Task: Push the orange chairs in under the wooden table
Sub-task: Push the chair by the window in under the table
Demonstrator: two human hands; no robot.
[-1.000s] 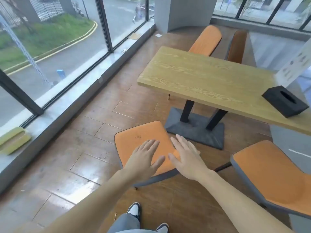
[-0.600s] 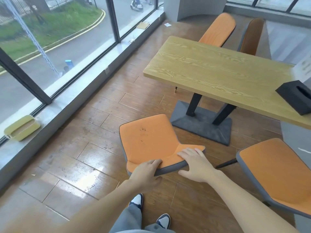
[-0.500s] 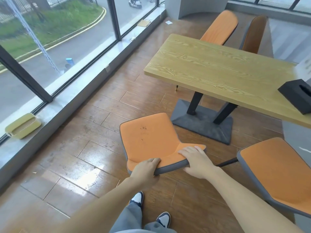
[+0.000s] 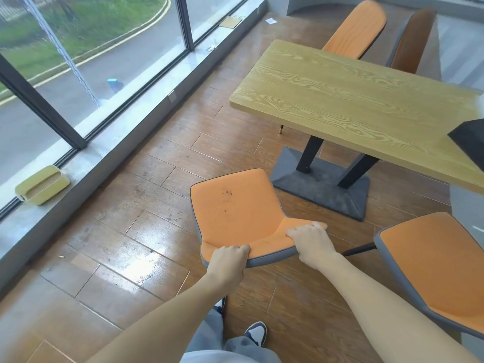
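Observation:
An orange chair with a grey shell stands on the floor in front of me, short of the wooden table. My left hand grips the top edge of its backrest on the left. My right hand holds the same edge on the right. A second orange chair stands at the lower right, out from the table. Two more orange chairs stand at the table's far side.
The table rests on a dark grey base with black legs. A black box sits on its right end. Tall windows with a grey sill run along the left, and a yellow-green case lies on the sill. My shoes show below.
My hands came down from hovering over the seat and closed on the backrest's top edge. The view has shifted closer to the chair and table.

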